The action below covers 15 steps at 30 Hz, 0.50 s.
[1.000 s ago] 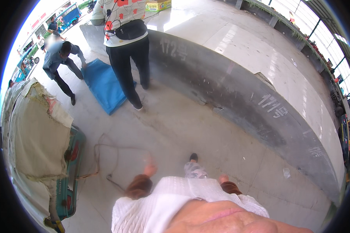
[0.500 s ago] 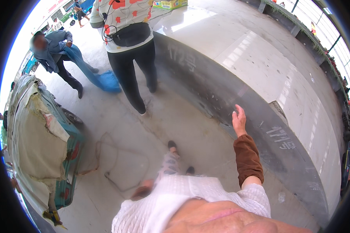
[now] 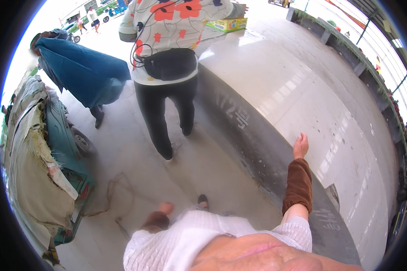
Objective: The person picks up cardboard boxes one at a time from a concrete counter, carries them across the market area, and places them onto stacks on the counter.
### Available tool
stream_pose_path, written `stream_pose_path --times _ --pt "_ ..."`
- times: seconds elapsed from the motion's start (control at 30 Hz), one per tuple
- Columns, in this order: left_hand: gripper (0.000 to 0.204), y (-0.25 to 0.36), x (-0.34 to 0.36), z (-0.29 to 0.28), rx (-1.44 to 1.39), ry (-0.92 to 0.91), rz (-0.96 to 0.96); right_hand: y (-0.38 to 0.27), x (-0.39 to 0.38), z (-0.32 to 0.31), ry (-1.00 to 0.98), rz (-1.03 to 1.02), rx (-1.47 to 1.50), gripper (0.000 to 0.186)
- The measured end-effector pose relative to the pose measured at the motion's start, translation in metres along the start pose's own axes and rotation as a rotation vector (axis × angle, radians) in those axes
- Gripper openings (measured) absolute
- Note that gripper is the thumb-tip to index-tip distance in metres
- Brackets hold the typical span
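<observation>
My right hand [image 3: 301, 145] is held out ahead in front of the grey concrete platform [image 3: 276, 149], above its edge in the picture. Its fingers are loosely stretched and nothing shows in them; whether it touches the platform I cannot tell. My left hand [image 3: 166, 207] hangs low by my side over the concrete floor, small and smeared, so its fingers do not read. Brown sleeve covers [image 3: 298, 185] wrap both forearms, over a white knitted top [image 3: 212, 226]. One dark shoe [image 3: 203, 199] shows below me.
A person in a flowered top [image 3: 167, 31] with a black waist bag stands ahead beside the platform. Further left, another person bends under a large blue sack [image 3: 81, 67]. A green cart [image 3: 70, 149] with a torn cover stands left, a cord [image 3: 111, 194] on the floor. A yellow-green box [image 3: 228, 25] sits on the platform.
The blue sack has risen from the floor onto the other person's back. My right hand has shifted rightward and its fingers have come together. My left hand has swung forward.
</observation>
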<state>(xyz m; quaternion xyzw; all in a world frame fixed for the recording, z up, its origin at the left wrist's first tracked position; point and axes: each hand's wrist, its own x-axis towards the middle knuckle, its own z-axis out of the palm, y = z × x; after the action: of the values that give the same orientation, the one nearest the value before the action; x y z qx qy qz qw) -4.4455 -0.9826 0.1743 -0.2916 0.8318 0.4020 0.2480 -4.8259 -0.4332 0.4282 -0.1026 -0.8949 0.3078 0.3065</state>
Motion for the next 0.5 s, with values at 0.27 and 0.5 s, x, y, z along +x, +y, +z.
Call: stream_pose_path --times 0.27,0.5 --pt "0.023 0.024 0.01 -0.011 -0.374 0.081 -0.295 -0.02 -0.012 0.004 0.106 0.076 -0.319 0.025" --pt "0.025 0.093 -0.038 0.018 0.065 0.042 0.012 -0.016 -0.007 0.009 0.082 0.088 -0.323 0.026"
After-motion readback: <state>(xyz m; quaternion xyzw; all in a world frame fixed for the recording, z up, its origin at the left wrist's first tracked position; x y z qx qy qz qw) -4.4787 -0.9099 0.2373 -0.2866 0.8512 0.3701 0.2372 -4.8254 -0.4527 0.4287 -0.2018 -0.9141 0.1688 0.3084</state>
